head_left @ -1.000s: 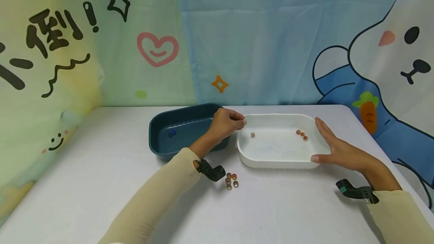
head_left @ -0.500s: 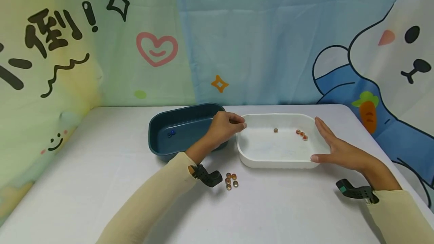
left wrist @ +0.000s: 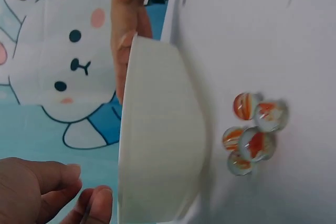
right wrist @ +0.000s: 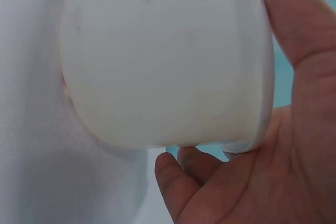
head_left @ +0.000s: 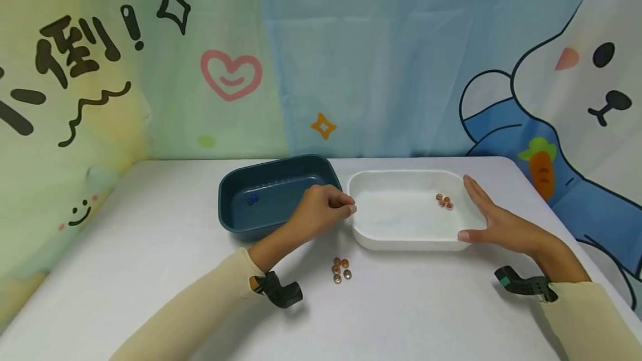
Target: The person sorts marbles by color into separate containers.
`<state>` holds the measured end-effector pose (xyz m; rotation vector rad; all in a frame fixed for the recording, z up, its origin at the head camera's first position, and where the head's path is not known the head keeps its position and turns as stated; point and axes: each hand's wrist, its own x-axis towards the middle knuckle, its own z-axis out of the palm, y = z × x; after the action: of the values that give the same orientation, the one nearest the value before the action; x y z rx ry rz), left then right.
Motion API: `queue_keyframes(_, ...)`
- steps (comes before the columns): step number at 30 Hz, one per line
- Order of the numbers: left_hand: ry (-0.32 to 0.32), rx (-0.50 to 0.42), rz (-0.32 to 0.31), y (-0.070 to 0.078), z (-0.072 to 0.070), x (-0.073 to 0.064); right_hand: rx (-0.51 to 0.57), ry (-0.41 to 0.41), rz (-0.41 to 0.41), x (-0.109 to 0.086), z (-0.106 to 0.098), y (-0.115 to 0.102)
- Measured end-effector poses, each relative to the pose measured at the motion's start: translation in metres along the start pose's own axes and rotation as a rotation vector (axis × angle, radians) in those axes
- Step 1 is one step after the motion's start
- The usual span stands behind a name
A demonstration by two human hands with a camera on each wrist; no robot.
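At the left end of the white tray [head_left: 401,244] is my left hand [head_left: 321,211], its fingers bent, with nothing visible in them. In the left wrist view a small gap parts the thumb and finger [left wrist: 63,174], just off the tray's rim. My right hand [head_left: 506,224] holds the tray's right end, thumb at the near corner and fingers along the far side. The right wrist view shows the tray's underside [right wrist: 168,66] within that hand. Several orange-and-clear marbles [head_left: 443,201] lie clustered inside the tray near my right hand.
A dark teal tray [head_left: 225,205] stands to the left, behind my left forearm, with two small blue marbles [head_left: 252,199] in it. Several loose orange-and-clear marbles [head_left: 341,269] sit on the white tabletop [head_left: 411,305] in front of the white tray. A printed cloth [head_left: 371,71] hangs behind.
A marble has rolled from the left part of the white tray to the cluster at right. My left hand has drawn back toward me along the tray's left end. The right hand stays put.
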<state>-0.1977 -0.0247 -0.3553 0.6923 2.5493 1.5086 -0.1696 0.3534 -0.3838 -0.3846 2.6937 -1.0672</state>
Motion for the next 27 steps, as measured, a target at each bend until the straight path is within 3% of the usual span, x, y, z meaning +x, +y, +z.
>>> queue_keyframes(8,-0.002,0.028,0.099,-0.004,0.000,-0.023,0.005,0.004,-0.012,-0.002,0.000,0.001)
queue_keyframes(22,-0.030,0.086,0.117,-0.021,0.010,-0.056,0.001,-0.003,-0.006,0.000,0.002,0.003)
queue_keyframes(27,-0.033,0.068,0.087,-0.025,0.010,-0.064,0.000,0.004,-0.015,0.001,0.002,0.003)
